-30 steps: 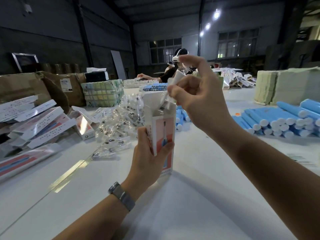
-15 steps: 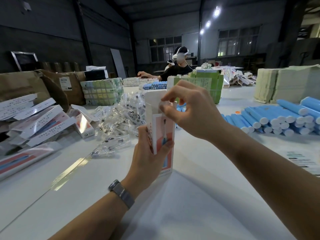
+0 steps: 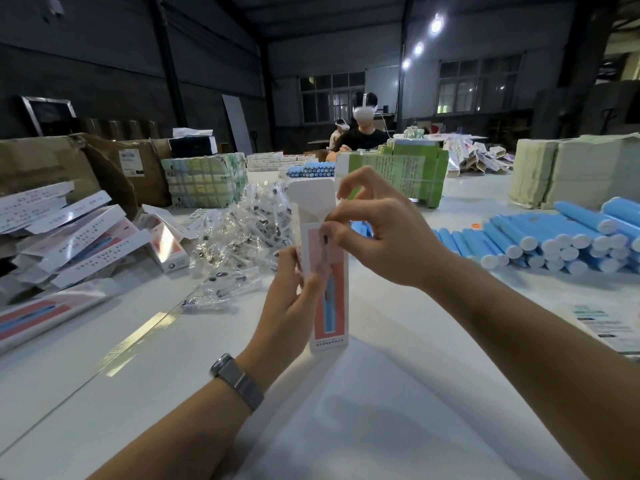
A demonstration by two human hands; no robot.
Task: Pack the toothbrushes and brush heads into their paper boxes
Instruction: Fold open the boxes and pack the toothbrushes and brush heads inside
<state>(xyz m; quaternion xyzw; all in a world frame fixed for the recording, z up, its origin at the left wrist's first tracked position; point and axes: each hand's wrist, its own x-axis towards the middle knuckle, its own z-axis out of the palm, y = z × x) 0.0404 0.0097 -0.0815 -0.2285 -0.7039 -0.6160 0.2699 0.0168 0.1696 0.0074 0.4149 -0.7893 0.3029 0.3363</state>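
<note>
A tall pink-and-white paper box [image 3: 333, 308] with a printed toothbrush stands upright on the white table, its top flap [image 3: 310, 195] open. My left hand [image 3: 290, 303] grips the box's left side near the middle. My right hand [image 3: 379, 233] is at the box's mouth, with curled thumb and fingertips pinching the top front edge. Whatever is inside the box is hidden. Bagged brush heads [image 3: 242, 237] lie in a heap just left of the box. Blue toothbrush handles [image 3: 554, 237] are stacked to the right.
Flat and folded paper boxes [image 3: 69, 233] pile up at the left, with cardboard cartons [image 3: 41, 161] behind them. Green bundles [image 3: 408, 171] and pale stacks [image 3: 571, 168] stand at the back. Leaflets [image 3: 602, 320] lie at the right edge. Two people sit across the table.
My right hand came down from above the box, lowering a bagged brush head into the opening. The bag is now out of sight. My left hand shifted a little higher on the box.
</note>
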